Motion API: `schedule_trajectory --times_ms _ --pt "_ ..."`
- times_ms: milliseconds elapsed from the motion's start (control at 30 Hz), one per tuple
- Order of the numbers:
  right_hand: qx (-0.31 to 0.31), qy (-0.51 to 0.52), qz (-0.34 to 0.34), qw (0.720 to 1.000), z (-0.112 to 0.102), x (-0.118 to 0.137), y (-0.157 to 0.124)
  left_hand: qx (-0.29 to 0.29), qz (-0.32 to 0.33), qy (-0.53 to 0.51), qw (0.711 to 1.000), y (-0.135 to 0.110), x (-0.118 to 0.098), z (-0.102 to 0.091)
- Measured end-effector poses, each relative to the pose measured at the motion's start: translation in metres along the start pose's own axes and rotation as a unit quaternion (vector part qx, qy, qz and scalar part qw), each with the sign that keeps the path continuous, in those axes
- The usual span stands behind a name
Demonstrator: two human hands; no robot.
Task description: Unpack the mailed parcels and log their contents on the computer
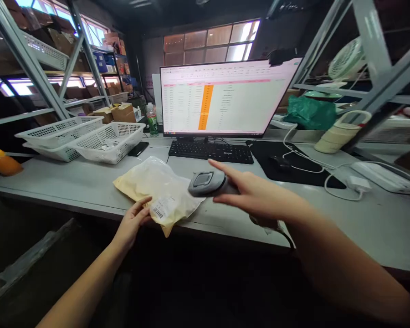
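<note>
A plastic mailing bag [146, 175], white above and yellowish at its edges, lies at the desk's front edge. Its lower corner hangs over that edge. A white barcode label [164, 208] shows on the bag. My left hand [135, 218] is closed on the bag's near edge beside the label, thumb and fingers pinching it. In my right hand [251, 193] is a grey and black barcode scanner [207, 182], held above the bag's right side with the head pointing left. My fingers wrap its handle, which is partly hidden.
Behind the bag stand a black keyboard [210, 150] and a large monitor [239, 105] showing a spreadsheet. White plastic baskets [112, 152] and a phone [138, 149] are at left. A mouse [280, 163] on a black mat, white cables and a charger [359, 183] occupy the right.
</note>
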State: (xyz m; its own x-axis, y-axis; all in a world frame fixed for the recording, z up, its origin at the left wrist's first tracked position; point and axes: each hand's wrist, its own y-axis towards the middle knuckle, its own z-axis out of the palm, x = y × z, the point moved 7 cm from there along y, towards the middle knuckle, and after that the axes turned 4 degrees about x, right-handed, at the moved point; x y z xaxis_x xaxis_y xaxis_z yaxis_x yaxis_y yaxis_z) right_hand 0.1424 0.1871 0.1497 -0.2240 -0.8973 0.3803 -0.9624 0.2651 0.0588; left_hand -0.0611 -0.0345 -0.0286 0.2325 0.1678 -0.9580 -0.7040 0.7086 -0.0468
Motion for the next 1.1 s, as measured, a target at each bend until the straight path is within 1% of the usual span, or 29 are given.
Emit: schedule_trajectory --times_ms 67,133,200,267,333,367,467,533,633,700,767,800,833,867,900,933,967,1000,1033,1067,1100 --pt "-0.037 -0.003 0.109 0.993 0.006 -0.062 0.003 -0.066 0.018 -0.056 0.996 0.004 -0.001 -0.014" --pt "-0.06 0.001 0.2 0.978 0.016 -0.123 0.001 -0.141 0.031 -0.099 0.985 0.008 -0.002 -0.032" --pt "-0.065 0.006 0.254 0.965 0.026 -0.17 -0.003 -0.188 0.034 -0.111 0.975 0.014 -0.004 -0.048" --pt "-0.04 0.019 0.259 0.965 0.034 -0.199 -0.003 -0.198 0.032 -0.082 0.976 0.021 -0.006 -0.058" --pt "-0.005 0.016 0.236 0.972 0.034 -0.213 0.004 -0.19 0.039 -0.023 0.981 0.028 -0.01 -0.065" --pt "0.004 -0.003 0.222 0.975 0.03 -0.217 0.01 -0.183 0.043 0.011 0.982 0.031 -0.011 -0.067" --pt "-0.011 -0.089 0.204 0.975 0.014 -0.229 0.041 -0.165 0.046 0.1 0.98 0.036 -0.013 -0.069" --pt "-0.021 -0.126 0.204 0.971 0.01 -0.239 0.066 -0.162 0.039 0.121 0.979 0.036 -0.013 -0.071" --pt "-0.008 -0.159 0.212 0.964 0.019 -0.255 0.098 -0.167 0.013 0.102 0.981 0.032 -0.01 -0.076" --pt "0.0 -0.177 0.209 0.962 0.025 -0.26 0.114 -0.164 -0.01 0.098 0.982 0.027 -0.008 -0.083" --pt "0.004 -0.19 0.202 0.961 0.028 -0.263 0.125 -0.157 -0.029 0.121 0.98 0.022 -0.007 -0.091" --pt "0.005 -0.194 0.199 0.961 0.029 -0.264 0.129 -0.155 -0.025 0.146 0.977 0.019 -0.009 -0.095" --pt "0.006 -0.197 0.197 0.961 0.029 -0.264 0.131 -0.158 -0.007 0.182 0.97 0.016 -0.014 -0.097" --pt "0.007 -0.198 0.195 0.961 0.028 -0.265 0.133 -0.166 0.024 0.226 0.96 0.011 -0.021 -0.099" --pt "0.006 -0.198 0.194 0.961 0.027 -0.265 0.134 -0.176 0.064 0.278 0.942 0.006 -0.029 -0.097" --pt "0.004 -0.197 0.194 0.961 0.025 -0.265 0.135 -0.183 0.108 0.336 0.917 -0.001 -0.038 -0.092" --pt "-0.001 -0.195 0.194 0.961 0.022 -0.263 0.136 -0.179 0.152 0.396 0.887 -0.009 -0.046 -0.083" --pt "-0.008 -0.193 0.192 0.962 0.018 -0.26 0.136 -0.157 0.196 0.454 0.855 -0.016 -0.051 -0.068" --pt "-0.019 -0.19 0.188 0.963 0.013 -0.255 0.137 -0.119 0.242 0.509 0.817 -0.024 -0.054 -0.05" --pt "-0.033 -0.188 0.181 0.965 0.006 -0.247 0.137 -0.071 0.291 0.559 0.773 -0.032 -0.054 -0.03" --pt "-0.049 -0.188 0.17 0.966 0.0 -0.236 0.138 -0.019 0.336 0.603 0.723 -0.04 -0.05 -0.008"
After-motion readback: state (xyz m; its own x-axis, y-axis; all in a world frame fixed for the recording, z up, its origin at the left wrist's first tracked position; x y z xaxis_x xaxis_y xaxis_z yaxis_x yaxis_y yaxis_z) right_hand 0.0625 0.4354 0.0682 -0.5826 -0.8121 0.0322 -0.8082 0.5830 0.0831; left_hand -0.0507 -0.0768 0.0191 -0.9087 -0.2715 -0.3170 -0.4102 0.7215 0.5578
